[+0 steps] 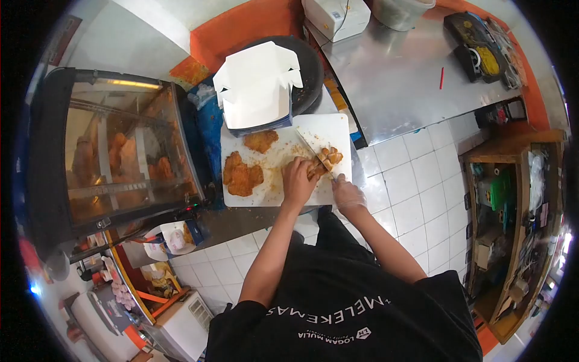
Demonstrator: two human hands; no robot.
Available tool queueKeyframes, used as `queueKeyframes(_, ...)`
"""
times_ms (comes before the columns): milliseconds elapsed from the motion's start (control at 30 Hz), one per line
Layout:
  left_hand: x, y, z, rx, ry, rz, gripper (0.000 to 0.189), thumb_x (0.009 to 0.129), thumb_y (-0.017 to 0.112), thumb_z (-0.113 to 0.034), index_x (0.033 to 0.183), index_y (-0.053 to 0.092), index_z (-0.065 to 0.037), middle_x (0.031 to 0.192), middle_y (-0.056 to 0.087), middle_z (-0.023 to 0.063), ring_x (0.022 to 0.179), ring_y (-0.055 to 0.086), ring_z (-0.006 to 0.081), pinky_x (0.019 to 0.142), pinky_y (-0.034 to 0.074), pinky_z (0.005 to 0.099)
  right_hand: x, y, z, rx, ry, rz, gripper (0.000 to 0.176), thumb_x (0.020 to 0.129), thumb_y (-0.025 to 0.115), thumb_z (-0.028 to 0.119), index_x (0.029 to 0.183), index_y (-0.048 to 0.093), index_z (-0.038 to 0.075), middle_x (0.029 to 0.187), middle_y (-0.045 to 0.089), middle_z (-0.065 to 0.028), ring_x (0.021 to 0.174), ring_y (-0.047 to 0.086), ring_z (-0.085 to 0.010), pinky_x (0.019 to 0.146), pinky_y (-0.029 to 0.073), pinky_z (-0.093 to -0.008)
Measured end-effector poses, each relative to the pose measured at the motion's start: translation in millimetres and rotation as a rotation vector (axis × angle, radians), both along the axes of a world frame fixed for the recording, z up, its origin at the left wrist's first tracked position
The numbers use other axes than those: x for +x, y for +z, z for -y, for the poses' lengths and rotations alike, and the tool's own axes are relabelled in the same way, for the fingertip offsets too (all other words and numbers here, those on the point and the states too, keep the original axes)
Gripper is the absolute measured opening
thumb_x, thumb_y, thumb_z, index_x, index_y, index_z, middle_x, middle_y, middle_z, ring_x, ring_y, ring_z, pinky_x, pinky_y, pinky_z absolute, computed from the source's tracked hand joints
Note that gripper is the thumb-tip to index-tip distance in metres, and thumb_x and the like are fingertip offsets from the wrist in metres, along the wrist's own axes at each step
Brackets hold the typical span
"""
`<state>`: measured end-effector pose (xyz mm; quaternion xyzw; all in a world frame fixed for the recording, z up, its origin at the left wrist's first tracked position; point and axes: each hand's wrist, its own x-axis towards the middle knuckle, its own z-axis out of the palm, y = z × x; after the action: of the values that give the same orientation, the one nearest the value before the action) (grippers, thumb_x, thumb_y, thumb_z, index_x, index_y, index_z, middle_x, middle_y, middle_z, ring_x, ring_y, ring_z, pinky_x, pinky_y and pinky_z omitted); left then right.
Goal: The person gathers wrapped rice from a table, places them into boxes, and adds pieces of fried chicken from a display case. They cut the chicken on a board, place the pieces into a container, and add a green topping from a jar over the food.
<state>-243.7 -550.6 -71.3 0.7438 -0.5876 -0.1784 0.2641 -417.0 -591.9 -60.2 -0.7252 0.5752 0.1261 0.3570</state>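
My right hand [350,196], in a clear plastic glove, is closed round the handle of a knife [309,145]. Its long blade lies slantwise across a piece of fried chicken [316,170]. Bent fingers of my left hand [298,182] hold that piece just left of the blade. Cut chunks of chicken [330,157] sit on the blade's other side. All this is on a white cutting board [283,198] strewn with crumbs. Two more flat fried cutlets, a large one [242,174] and a smaller one [261,141], rest at the board's left.
An open paper box [256,108] stands over the board's far edge. On the left is a lit glass display cabinet [129,151] with fried pieces inside. A steel counter [404,78] carries a white printer [338,18]. Wooden shelves [512,235] stand at right.
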Motion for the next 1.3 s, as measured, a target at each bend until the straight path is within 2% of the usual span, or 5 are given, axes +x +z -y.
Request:
queueKeyframes(300,1,16,-13,-0.001,0.074,0.000,0.065,0.071,0.086,-0.011,0.128,0.056,-0.006,0.116,0.064,0.0118,0.112,0.059,0.0341,0.101,0.041,0.0479,1,32,10,-0.027,0.067,0.054,0.040,0.109,0.040,0.040,0.111,0.051,0.002,0.092,0.071,-0.0304,0.088,0.070,-0.0486,0.079,0.055,-0.0583)
queueKeyframes(600,-1,-6,-15,0.007,0.094,-0.094,0.062,0.075,0.085,-0.014,0.130,0.056,-0.006,0.113,0.067,0.0128,0.110,0.062,0.0335,0.099,0.042,0.0478,15,-27,-8,-0.118,0.048,0.076,0.039,0.108,0.042,0.039,0.110,0.051,0.001,0.087,0.071,-0.0299,0.086,0.070,-0.0487,0.078,0.055,-0.0580)
queueKeyframes(800,18,-9,-10,-0.123,0.275,-0.169,0.033,0.086,0.078,-0.020,0.115,0.068,-0.006,0.104,0.072,0.0147,0.098,0.068,0.0307,0.087,0.051,0.0428,7,18,-9,-0.067,0.080,0.089,0.039,0.108,0.042,0.038,0.112,0.051,0.001,0.087,0.071,-0.0300,0.086,0.070,-0.0498,0.078,0.055,-0.0585)
queueKeyframes(933,31,-11,20,-0.164,0.413,-0.443,0.025,0.088,0.079,-0.024,0.086,0.076,0.001,0.073,0.075,0.0120,0.065,0.071,0.0217,0.063,0.054,0.0339,10,18,-26,-0.062,0.090,0.051,0.039,0.108,0.042,0.038,0.113,0.052,0.001,0.087,0.071,-0.0302,0.084,0.070,-0.0489,0.076,0.055,-0.0589)
queueKeyframes(1300,55,-39,50,0.022,0.534,-0.393,0.026,0.076,0.088,-0.023,0.079,0.078,0.000,0.072,0.075,0.0137,0.065,0.073,0.0224,0.064,0.056,0.0339,25,9,-2,-0.045,0.168,0.072,0.039,0.108,0.042,0.037,0.113,0.051,-0.001,0.095,0.070,-0.0317,0.092,0.070,-0.0480,0.081,0.056,-0.0556)
